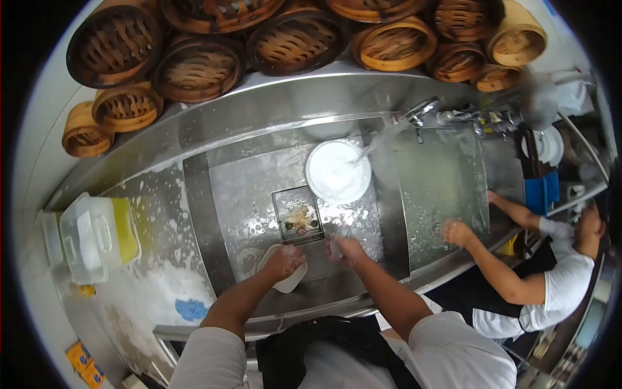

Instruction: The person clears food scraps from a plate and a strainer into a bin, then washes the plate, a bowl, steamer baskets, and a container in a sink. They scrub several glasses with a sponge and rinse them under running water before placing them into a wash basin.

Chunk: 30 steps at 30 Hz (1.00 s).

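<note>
My left hand (285,260) is closed on a white rectangular container (293,280), low in the metal sink (246,175). To its right, my right hand (345,251) has its fingers curled around something small and clear that I cannot make out. Between and beyond my hands lies a square drain basket (298,214) with food scraps in it. A round white tub (338,172) stands under running water from the tap (414,114).
Bamboo steamers (201,68) line the back ledge. At the left are plastic containers (97,236), foam and a blue cloth (190,309). A water-filled basin (440,194) is on the right, with a co-worker (557,279) reaching over it.
</note>
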Each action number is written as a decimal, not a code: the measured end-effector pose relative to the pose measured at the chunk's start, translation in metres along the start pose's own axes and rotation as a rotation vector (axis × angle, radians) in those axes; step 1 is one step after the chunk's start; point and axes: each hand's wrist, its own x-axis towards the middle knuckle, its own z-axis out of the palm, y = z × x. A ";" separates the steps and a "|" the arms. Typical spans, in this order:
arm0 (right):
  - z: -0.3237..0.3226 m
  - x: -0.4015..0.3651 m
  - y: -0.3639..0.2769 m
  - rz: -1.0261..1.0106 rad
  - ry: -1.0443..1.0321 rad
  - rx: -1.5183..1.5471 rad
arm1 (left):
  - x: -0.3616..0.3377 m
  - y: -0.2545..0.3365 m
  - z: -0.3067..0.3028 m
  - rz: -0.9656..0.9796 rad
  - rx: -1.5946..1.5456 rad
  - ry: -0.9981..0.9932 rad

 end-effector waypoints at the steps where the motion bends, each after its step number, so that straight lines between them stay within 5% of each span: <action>1: 0.004 -0.012 0.008 0.004 0.006 -0.062 | 0.002 0.001 -0.004 0.077 0.162 -0.124; 3: 0.013 -0.038 0.012 -0.007 0.038 -0.107 | -0.008 0.002 -0.012 0.241 0.195 -0.021; 5: 0.020 -0.067 0.014 -0.060 0.026 0.039 | -0.022 -0.012 -0.017 0.447 0.279 -0.244; 11: 0.042 -0.109 0.036 -0.352 0.053 0.069 | -0.042 -0.014 -0.103 0.312 0.251 -0.333; 13: 0.073 -0.108 0.043 -0.781 0.006 -0.222 | -0.048 -0.024 -0.123 0.033 0.052 0.042; 14: 0.097 -0.129 0.033 -0.732 -0.042 -0.358 | -0.052 -0.016 -0.138 -0.075 0.037 0.145; 15: 0.115 -0.111 0.043 -0.964 -0.006 -0.479 | -0.053 -0.011 -0.145 -0.058 0.050 0.135; 17: 0.163 -0.133 0.036 -1.363 0.211 -0.999 | -0.053 0.010 -0.151 -0.695 -0.539 0.227; 18: 0.174 -0.133 0.040 -1.365 0.199 -0.994 | -0.048 0.057 -0.181 -0.837 -0.803 0.193; 20: 0.192 -0.127 0.046 -1.388 -0.002 -1.369 | -0.057 0.049 -0.172 -0.754 -1.039 0.237; 21: 0.179 -0.105 0.043 -1.550 -0.065 -1.324 | -0.063 0.051 -0.173 -0.683 -1.225 0.264; 23: 0.173 -0.138 0.004 -1.146 0.203 -1.313 | -0.077 0.070 -0.178 -0.633 -1.399 0.269; 27: 0.227 -0.103 0.004 -1.172 0.441 -1.021 | -0.077 0.104 -0.181 -0.581 -1.532 0.252; 30: 0.237 -0.142 0.003 -1.161 0.025 -1.528 | -0.079 0.082 -0.207 -0.560 -1.483 0.306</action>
